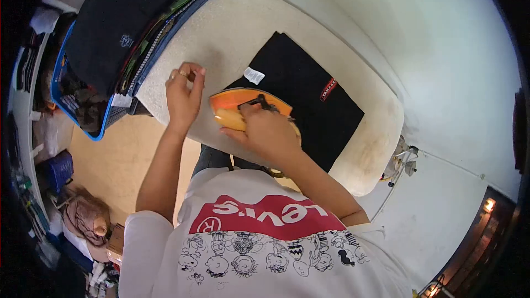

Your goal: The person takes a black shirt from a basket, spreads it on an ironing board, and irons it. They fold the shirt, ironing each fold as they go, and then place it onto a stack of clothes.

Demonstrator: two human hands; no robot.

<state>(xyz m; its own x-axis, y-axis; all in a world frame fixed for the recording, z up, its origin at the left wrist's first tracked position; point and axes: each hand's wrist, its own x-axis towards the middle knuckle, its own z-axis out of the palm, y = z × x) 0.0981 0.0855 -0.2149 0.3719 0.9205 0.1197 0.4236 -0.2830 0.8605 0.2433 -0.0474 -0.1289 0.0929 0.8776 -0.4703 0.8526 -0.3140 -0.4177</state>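
A folded black garment (pixel 309 72) with a white tag and a small red label lies on the padded ironing board (pixel 259 11). My right hand (pixel 270 132) is wrapped round the yellowish handle of an orange iron (pixel 226 101). The iron is at the garment's near left edge, partly over it; its underside is hidden. To the left, my left hand (pixel 186 88) hovers over the pale board cover, apart from the garment. Its fingers are loosely curled, with a ring on one, and I see nothing in them.
A stack of folded dark clothes (pixel 110 27) rises at the board's far left end, beside a blue basket (pixel 102 127) with more cloth. A pale wall (pixel 441 38) runs along the far side. Crowded shelves (pixel 27 105) stand at the left, with bags and boxes on the floor.
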